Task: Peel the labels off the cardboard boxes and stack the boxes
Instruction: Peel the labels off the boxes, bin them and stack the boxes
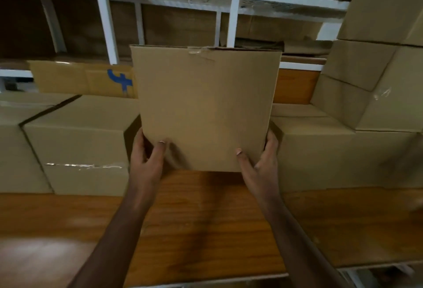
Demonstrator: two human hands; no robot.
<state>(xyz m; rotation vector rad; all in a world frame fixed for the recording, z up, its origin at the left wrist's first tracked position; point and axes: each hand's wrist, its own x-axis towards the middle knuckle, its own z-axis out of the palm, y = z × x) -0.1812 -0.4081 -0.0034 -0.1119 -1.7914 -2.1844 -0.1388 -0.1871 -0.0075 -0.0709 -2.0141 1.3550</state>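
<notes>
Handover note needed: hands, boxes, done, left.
Left hand and right hand grip the bottom corners of the held box, lifted above the wooden table.
Its facing side shows no label, only a tape scrap at the top edge.
Stacked boxes stand left and right, with a gap between them behind the held one.
Left: set it down, probably in that gap; other sides unchecked.

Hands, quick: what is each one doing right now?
Left hand: holding the box at its lower left corner.
Right hand: holding the same box at its lower right corner.
</notes>
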